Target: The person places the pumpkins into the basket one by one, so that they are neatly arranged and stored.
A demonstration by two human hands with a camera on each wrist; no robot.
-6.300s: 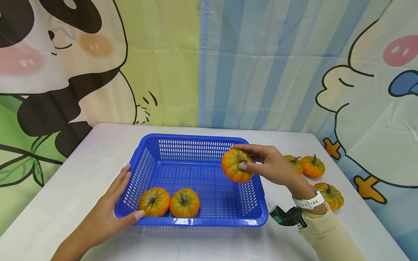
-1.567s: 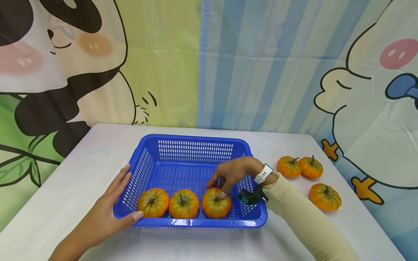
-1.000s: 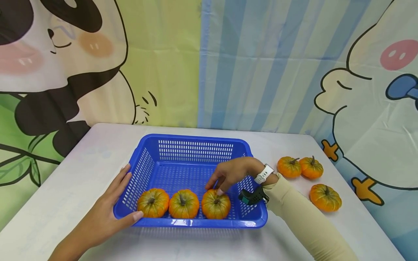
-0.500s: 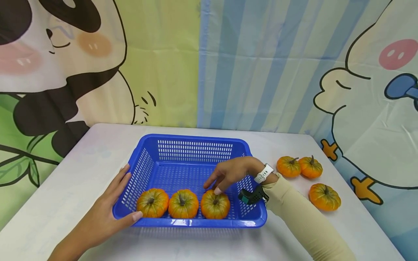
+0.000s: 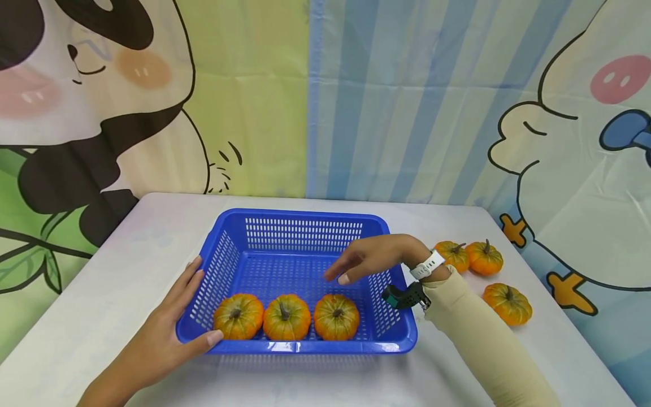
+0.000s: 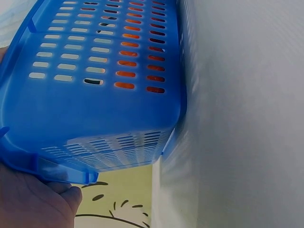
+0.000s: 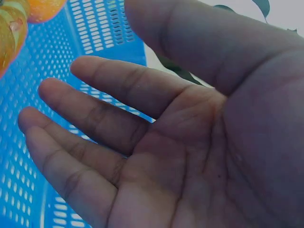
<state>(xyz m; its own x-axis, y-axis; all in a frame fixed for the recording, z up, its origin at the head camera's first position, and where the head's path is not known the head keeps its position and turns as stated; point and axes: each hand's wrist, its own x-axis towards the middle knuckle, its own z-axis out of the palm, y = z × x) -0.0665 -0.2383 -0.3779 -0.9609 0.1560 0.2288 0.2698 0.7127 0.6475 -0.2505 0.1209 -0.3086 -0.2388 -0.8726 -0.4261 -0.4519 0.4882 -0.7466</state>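
Three small orange-green pumpkins sit in a row along the near side of a blue plastic basket [image 5: 305, 346]: a left pumpkin [image 5: 239, 317], a middle pumpkin [image 5: 287, 318] and a right pumpkin [image 5: 336, 318]. My left hand [image 5: 160, 330] rests at the basket's near left corner, thumb on the front rim and extended fingers along the left side. Above the basket, my right hand [image 5: 378, 257] hovers just behind and over the right pumpkin, holding nothing. In the right wrist view its fingers [image 7: 102, 78] are spread and the palm is bare.
On the white table [image 5: 102, 294], right of the basket, lie three more pumpkins: two together at the back, one [image 5: 452, 255] partly behind the right wrist and one [image 5: 485, 259] beside it, and a nearer one [image 5: 507, 304]. A cartoon-printed curtain [image 5: 396, 102] hangs behind.
My right hand brought a pumpkin into the basket, set it right of the other two and let go. It has since lifted slightly up and right. My left hand stays put.
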